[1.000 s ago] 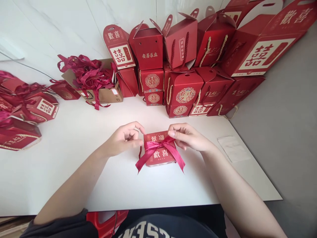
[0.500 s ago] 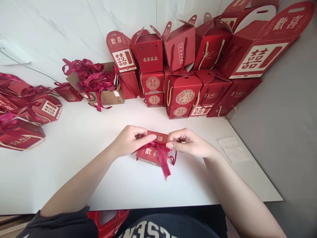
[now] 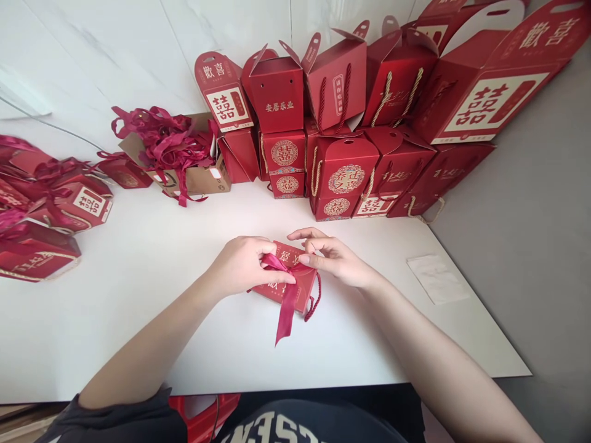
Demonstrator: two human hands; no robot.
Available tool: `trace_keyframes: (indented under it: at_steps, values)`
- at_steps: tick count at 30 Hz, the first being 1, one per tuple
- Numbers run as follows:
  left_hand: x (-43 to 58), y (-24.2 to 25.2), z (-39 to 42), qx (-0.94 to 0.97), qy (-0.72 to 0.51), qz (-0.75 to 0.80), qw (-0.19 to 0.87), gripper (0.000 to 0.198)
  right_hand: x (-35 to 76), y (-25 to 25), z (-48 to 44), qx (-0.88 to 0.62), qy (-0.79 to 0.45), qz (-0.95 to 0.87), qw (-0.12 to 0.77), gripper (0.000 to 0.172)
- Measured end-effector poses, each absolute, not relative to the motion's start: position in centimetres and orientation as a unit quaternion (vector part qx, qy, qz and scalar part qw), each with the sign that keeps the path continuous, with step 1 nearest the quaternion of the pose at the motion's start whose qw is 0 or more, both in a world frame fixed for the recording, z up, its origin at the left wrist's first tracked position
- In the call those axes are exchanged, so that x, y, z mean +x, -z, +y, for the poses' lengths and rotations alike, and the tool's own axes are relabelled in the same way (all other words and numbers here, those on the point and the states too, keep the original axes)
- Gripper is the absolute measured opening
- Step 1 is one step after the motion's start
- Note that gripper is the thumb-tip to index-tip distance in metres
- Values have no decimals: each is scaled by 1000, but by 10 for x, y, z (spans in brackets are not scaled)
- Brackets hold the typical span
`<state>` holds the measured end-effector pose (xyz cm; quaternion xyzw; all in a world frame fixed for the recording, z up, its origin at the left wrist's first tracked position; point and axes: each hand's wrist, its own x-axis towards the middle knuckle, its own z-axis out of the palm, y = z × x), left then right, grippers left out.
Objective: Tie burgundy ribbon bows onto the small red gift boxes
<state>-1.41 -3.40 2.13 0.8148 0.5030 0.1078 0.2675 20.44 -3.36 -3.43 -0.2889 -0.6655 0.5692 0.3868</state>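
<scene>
- Box (image 3: 302, 288) has swung round on the table (image 3: 138, 351) since the last look, one corner now angled toward the person, and the right hand (image 3: 335, 258) has lifted away from its earlier grip!
- Along the wall (image 3: 92, 55), a big bank of red gift boxes (image 3: 344, 175) stands stacked and leaning, well back, leaving the hands room to work.
- Over on the left, a brown carton (image 3: 201, 181) sits piled with loose ribbons (image 3: 168, 138), handy to reach from the work spot.
- Further left, a heap of red boxes with bows (image 3: 76, 209) lies at the table's edge, kept apart from the loose supplies.
- Right side now: a white sheet of paper (image 3: 436, 279) lies flat near the table's corner, well apart from the hands.
- Box sits flat on the table between the two hands, its face up, so the surface takes the pressure.
- Left hand (image 3: 242, 266) is closed, pinching a red satin ribbon (image 3: 287, 311) between thumb and fingers right against the lid, which holds the band tight there.
- Right hand's fingers are spread and curled over the box, thumb and forefinger close by the ribbon; can't tell if they're pinching it.
- Ribbon's tail drops over the near edge, and a red cord loop (image 3: 314, 304) dangles at the box's side, untouched!
</scene>
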Motion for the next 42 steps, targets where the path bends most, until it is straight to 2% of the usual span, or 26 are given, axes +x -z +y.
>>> trace_keyframes:
  at_steps: [4, 15, 17, 19, 24, 31, 36, 42]
  values:
    - [-17, -19, -35, 815, -127, 501, 264, 49, 204, 39, -32, -277, -589, -656, 383, 33]
    - [-19, -7, -45, 680, -176, 502, 505, 46, 201, 41, -31, -301, -592, -628, 406, 33]
    - [-21, -11, -43, 662, -160, 472, 560, 48, 201, 40, -32, -301, -588, -627, 412, 32]
    - [-25, -17, -38, 656, -121, 445, 597, 41, 201, 40, -32, -313, -581, -622, 421, 29]
    - [-32, -33, -21, 700, -46, 425, 572, 38, 205, 40, -31, -342, -522, -630, 462, 24]
    - [-31, -33, -7, 799, -62, 377, 464, 32, 210, 33, -38, -351, -447, -671, 477, 19]
    - [-32, -25, -3, 786, -75, 364, 494, 35, 205, 16, -53, -350, -324, -758, 444, 11]
    - [-32, -23, -3, 753, -68, 385, 529, 36, 192, 16, -61, -346, -316, -783, 409, 6]
